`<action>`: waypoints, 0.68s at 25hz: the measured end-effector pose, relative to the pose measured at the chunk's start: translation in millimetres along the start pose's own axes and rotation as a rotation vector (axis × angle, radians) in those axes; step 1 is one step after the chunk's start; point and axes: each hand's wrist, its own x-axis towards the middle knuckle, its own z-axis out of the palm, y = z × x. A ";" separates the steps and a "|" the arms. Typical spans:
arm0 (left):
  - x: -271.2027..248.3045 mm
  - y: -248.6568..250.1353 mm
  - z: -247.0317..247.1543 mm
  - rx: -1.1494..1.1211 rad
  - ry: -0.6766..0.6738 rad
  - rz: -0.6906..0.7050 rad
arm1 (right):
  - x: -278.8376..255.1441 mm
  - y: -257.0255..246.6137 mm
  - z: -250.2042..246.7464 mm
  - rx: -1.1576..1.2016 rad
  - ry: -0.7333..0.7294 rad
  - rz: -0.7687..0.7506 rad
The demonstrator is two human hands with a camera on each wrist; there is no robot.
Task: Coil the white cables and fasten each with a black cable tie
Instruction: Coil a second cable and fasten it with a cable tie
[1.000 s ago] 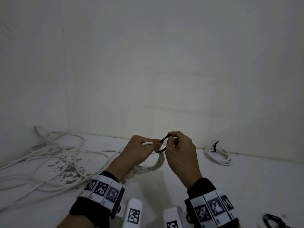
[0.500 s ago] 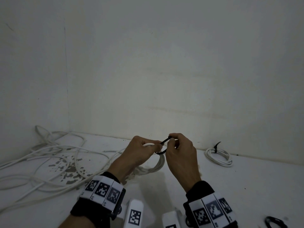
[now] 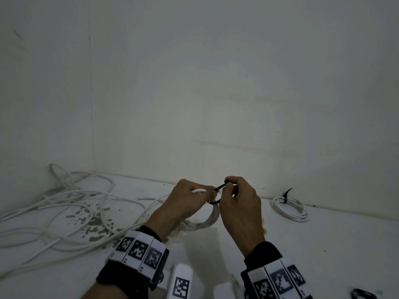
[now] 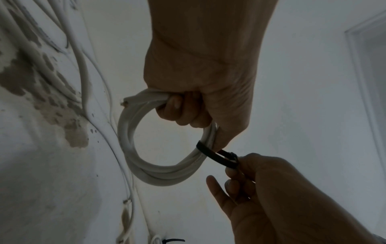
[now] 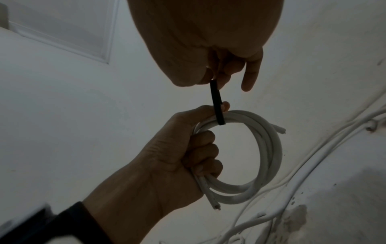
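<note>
Smooth white plastic-sheathed cable coil (image 4: 167,175), matt black plastic cable tie (image 4: 217,156), chipped painted floor (image 3: 95,225).

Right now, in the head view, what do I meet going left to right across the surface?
Loose white cables → left hand gripping the coil → black cable tie → right hand → tied coil → spare black ties.

White coil (image 4: 163,173), black tie (image 4: 217,156) looped

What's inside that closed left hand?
The left hand grips one side of a white cable coil, with a black cable tie looped round it. The gripped stretch is hidden.
</note>
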 end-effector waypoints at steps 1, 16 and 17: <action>-0.5 1.3 0.1 -0.001 0.004 -0.005 | -0.2 -0.2 0.2 0.004 0.005 0.002; -0.8 3.5 0.2 0.039 -0.015 -0.017 | -4.5 -5.5 -0.4 0.006 0.030 -0.023; -1.3 3.5 -0.1 0.046 -0.021 -0.010 | -4.5 -5.5 -0.3 0.005 0.022 -0.022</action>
